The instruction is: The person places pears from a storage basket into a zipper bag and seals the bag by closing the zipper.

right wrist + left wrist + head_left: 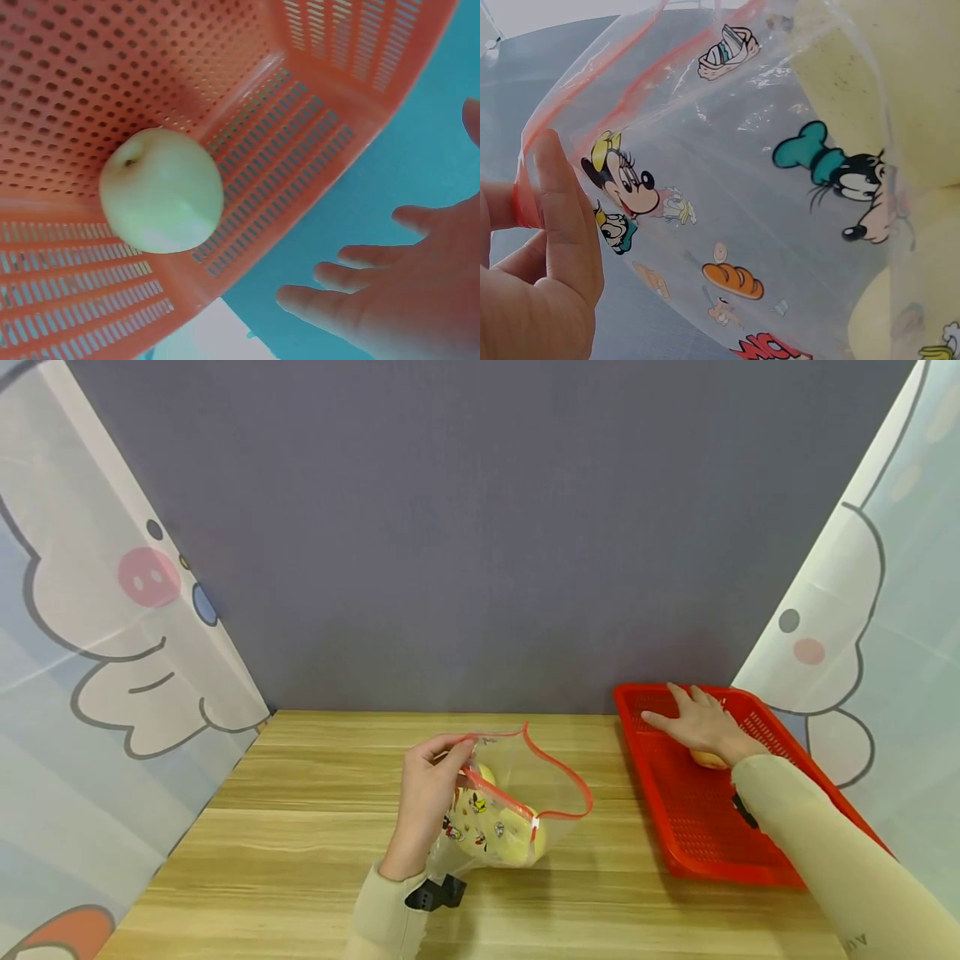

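Clear plastic's the nearest bit: a zip bag (491,839) with red trim, pale yellow fruit (517,843) inside, though it's hard to say if its bottom touches the wooden table (300,827). Left hand (426,793) has the left edge of the mouth pinched between thumb and fingers, and the mouth gapes toward the right. Off to the right sits a red basket (651,785), long side running near to far. One pale apple (161,191) is in there, tucked against the basket wall by a corner, and honestly that's the relation that matters. It's roundish, so no long axis to worry about, and the right hand (701,727) is way closer than the left. From the head view the apple peeks out on the near side of that palm; the right wrist view shows a gap between them, fingers spread and holding nothing. Hands are well apart, bag left, apple right. Grey panel (450,527) at the far side.
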Available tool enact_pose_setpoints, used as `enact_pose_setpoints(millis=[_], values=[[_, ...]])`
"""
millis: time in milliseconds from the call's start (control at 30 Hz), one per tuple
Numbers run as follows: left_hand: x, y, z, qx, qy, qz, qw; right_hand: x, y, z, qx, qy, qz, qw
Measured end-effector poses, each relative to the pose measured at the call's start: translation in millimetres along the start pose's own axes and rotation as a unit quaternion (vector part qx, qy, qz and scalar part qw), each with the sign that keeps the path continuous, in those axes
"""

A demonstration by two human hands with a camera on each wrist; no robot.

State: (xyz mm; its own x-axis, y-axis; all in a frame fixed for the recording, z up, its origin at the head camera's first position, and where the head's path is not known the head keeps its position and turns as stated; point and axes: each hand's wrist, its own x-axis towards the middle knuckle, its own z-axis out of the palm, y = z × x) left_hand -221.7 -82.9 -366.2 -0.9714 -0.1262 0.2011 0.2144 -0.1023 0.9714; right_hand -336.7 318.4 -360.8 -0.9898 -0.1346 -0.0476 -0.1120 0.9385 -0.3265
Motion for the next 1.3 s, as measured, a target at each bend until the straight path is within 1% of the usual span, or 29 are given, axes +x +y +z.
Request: enact_pose_setpoints(millis=[300, 467, 733, 1000, 1167, 1300], values=[[-1.6, -0.4, 0.8, 0.004, -0.001, -0.004, 1.0, -2.2, 21.2, 0.5, 0.017, -0.019, 0.017, 0.9995], [-1.7, -0.9, 1.0, 0.003, 0.0, -0.003, 1.0, -1.6, 30.5, 1.5, 0.02, -0.024, 0.022, 0.9993], [-2.1, -1.5, 0.9, 0.001, -0.008, -0.004, 1.0, -0.5, 41.2, 5.9, 0.022, -0.044, 0.039, 0.9981], [-2.2, -1.1, 1.8, 0.003, -0.019, 0.004, 0.9998, 3.0, 49.1, 8.5, 0.042, -0.071, 0.06, 0.9948], [-2.0, -0.9, 2.6, 0.002, -0.016, 0.004, 0.9999, 2.7, 55.5, 9.8, 0.035, -0.07, 0.049, 0.9958], [-2.0, -0.6, 2.7, 0.0, -0.016, 0.004, 0.9999, 4.7, 58.5, 11.8, 0.016, -0.07, 0.04, 0.9966]])
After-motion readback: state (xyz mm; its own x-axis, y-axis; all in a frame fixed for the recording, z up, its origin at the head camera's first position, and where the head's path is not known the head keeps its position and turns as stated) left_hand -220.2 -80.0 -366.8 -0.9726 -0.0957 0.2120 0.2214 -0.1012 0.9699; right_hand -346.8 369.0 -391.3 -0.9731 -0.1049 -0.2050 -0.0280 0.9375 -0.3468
